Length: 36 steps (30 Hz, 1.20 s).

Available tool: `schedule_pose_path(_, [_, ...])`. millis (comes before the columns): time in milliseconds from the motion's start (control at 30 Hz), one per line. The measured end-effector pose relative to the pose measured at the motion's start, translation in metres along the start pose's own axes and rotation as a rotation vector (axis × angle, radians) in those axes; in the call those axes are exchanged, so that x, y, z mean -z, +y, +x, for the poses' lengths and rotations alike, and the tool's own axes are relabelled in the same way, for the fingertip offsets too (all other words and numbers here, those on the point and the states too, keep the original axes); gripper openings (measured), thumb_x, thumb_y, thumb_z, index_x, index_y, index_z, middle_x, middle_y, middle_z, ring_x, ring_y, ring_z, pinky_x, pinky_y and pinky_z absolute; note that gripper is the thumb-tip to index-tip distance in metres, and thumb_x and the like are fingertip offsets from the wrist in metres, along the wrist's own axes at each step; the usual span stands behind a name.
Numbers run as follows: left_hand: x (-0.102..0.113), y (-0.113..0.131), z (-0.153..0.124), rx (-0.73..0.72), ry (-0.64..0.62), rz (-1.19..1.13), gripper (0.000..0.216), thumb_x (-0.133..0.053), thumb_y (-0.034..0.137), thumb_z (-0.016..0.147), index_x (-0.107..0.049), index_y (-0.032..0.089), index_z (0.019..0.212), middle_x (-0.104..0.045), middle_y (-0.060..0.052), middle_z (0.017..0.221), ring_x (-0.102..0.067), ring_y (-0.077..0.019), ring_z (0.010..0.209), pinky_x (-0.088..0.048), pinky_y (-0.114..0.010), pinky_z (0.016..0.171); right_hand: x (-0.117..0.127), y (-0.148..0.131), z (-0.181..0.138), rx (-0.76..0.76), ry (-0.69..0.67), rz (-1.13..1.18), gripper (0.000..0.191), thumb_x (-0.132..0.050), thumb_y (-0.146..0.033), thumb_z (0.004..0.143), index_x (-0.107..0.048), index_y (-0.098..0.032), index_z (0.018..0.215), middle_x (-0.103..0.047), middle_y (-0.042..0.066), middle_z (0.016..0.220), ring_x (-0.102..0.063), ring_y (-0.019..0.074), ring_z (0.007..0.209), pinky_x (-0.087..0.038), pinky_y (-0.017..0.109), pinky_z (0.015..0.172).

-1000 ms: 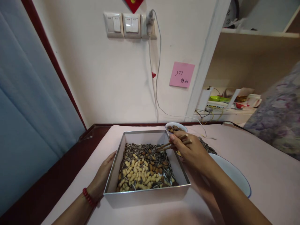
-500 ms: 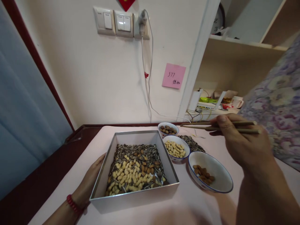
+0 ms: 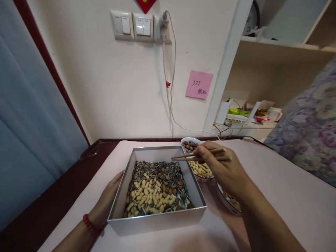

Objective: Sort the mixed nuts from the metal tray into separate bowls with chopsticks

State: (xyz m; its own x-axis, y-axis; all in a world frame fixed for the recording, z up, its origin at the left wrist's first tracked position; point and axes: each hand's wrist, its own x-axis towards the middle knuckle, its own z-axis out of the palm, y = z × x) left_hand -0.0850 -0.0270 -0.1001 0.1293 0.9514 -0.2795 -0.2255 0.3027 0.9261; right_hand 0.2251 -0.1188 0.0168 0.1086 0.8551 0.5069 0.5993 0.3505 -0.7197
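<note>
My right hand (image 3: 227,169) grips a pair of wooden chopsticks (image 3: 185,158). Their tips are close together over the right part of a square silver box (image 3: 157,225), with nothing visible between them. Inside lie striped sunflower seeds (image 3: 157,167), peanuts in shells (image 3: 151,192) and brown almonds (image 3: 172,190). My left hand (image 3: 109,199), with a red bead bracelet at the wrist, holds the box's left side; its fingers are partly hidden. Under my right hand, a bowl of peanuts (image 3: 201,169) and a bowl of almonds (image 3: 232,201) are partly covered.
At the back stands a small bowl of round brown nuts (image 3: 190,145). Pink paper (image 3: 283,182) covers the dark red table (image 3: 31,203). A white cable (image 3: 173,87) hangs down the wall behind. A person in flowered clothing (image 3: 312,115) is at the right.
My right hand has carried the chopsticks left and down, from beyond the bowls to above the box. It now covers part of the bowls. My left hand remains at the box.
</note>
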Motion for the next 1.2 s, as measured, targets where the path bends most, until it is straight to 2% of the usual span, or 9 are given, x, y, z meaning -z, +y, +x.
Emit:
schedule_pose_path(133, [0.0, -0.001, 0.001, -0.014, 0.015, 0.011, 0.055, -0.072, 0.019, 0.078, -0.059, 0.02, 0.131, -0.078, -0.009, 0.102, -0.076, -0.0279, 0.084, -0.062, -0.033, 0.068, -0.026, 0.013, 0.004, 0.007, -0.093, -0.054, 0.036, -0.047, -0.041, 0.097, -0.055, -0.019, 0.07, -0.053, -0.001, 0.068, -0.05, 0.0152, 0.067, -0.037, 0.029, 0.063])
schedule_pose_path(300, [-0.002, -0.001, 0.0, -0.013, -0.015, -0.001, 0.056, -0.071, 0.016, 0.079, -0.058, 0.019, 0.133, -0.078, -0.01, 0.101, -0.076, -0.0283, 0.084, -0.062, -0.035, 0.069, -0.044, 0.023, 0.006, -0.01, -0.157, -0.076, 0.033, -0.045, -0.038, 0.097, -0.055, -0.02, 0.073, -0.058, 0.0, 0.071, -0.053, 0.0167, 0.07, -0.038, 0.029, 0.065])
schedule_pose_path(500, [0.001, -0.004, 0.002, -0.035, -0.01, -0.001, 0.054, -0.072, 0.021, 0.08, -0.059, 0.019, 0.132, -0.078, -0.01, 0.103, -0.076, -0.0274, 0.086, -0.062, -0.034, 0.074, -0.051, 0.028, 0.005, -0.024, -0.163, -0.079, 0.033, -0.044, -0.04, 0.097, -0.056, -0.02, 0.074, -0.058, 0.001, 0.071, -0.054, 0.0174, 0.07, -0.038, 0.03, 0.065])
schedule_pose_path(700, [-0.001, -0.002, 0.001, -0.032, -0.02, -0.004, 0.054, -0.071, 0.019, 0.079, -0.059, 0.019, 0.132, -0.078, -0.009, 0.102, -0.076, -0.0271, 0.085, -0.062, -0.033, 0.071, -0.051, 0.028, 0.006, -0.014, -0.133, -0.067, 0.034, -0.045, -0.04, 0.097, -0.055, -0.02, 0.072, -0.056, 0.0, 0.069, -0.053, 0.0168, 0.068, -0.038, 0.03, 0.065])
schedule_pose_path(833, [-0.002, -0.001, 0.0, -0.026, -0.008, 0.002, 0.054, -0.07, 0.018, 0.08, -0.058, 0.019, 0.133, -0.079, -0.01, 0.1, -0.076, -0.0271, 0.082, -0.062, -0.033, 0.068, -0.035, 0.018, 0.005, 0.008, -0.09, -0.041, 0.036, -0.046, -0.041, 0.098, -0.057, -0.02, 0.072, -0.056, 0.0, 0.069, -0.053, 0.0159, 0.067, -0.04, 0.029, 0.063])
schedule_pose_path(933, [-0.002, 0.0, -0.002, -0.014, -0.012, 0.004, 0.056, -0.071, 0.021, 0.08, -0.058, 0.019, 0.134, -0.078, -0.01, 0.101, -0.076, -0.0278, 0.081, -0.062, -0.034, 0.068, -0.01, 0.006, 0.002, 0.015, -0.005, -0.016, 0.035, -0.047, -0.045, 0.097, -0.063, -0.02, 0.079, -0.063, 0.002, 0.075, -0.06, 0.0174, 0.071, -0.045, 0.03, 0.064])
schedule_pose_path(1067, [-0.001, -0.001, -0.001, -0.012, -0.021, 0.014, 0.056, -0.071, 0.021, 0.08, -0.057, 0.02, 0.134, -0.079, -0.01, 0.099, -0.076, -0.0284, 0.078, -0.062, -0.035, 0.067, 0.033, -0.003, -0.005, 0.009, 0.26, 0.045, 0.029, -0.056, -0.049, 0.092, -0.069, -0.024, 0.087, -0.069, 0.003, 0.078, -0.067, 0.02, 0.071, -0.052, 0.033, 0.064])
schedule_pose_path(1133, [-0.001, 0.0, -0.001, -0.009, -0.01, 0.005, 0.056, -0.071, 0.019, 0.08, -0.057, 0.02, 0.134, -0.079, -0.009, 0.096, -0.076, -0.0284, 0.078, -0.062, -0.035, 0.067, 0.052, 0.0, -0.006, -0.003, 0.394, -0.001, 0.028, -0.059, -0.051, 0.09, -0.07, -0.026, 0.085, -0.069, 0.003, 0.079, -0.067, 0.0208, 0.071, -0.054, 0.035, 0.065])
schedule_pose_path(1200, [-0.002, 0.001, -0.002, -0.004, 0.005, -0.001, 0.056, -0.072, 0.018, 0.079, -0.058, 0.02, 0.133, -0.079, -0.009, 0.094, -0.076, -0.0279, 0.078, -0.062, -0.035, 0.067, 0.066, 0.007, -0.007, -0.038, 0.467, -0.074, 0.029, -0.058, -0.054, 0.09, -0.07, -0.027, 0.084, -0.068, 0.004, 0.081, -0.066, 0.0224, 0.072, -0.054, 0.037, 0.066])
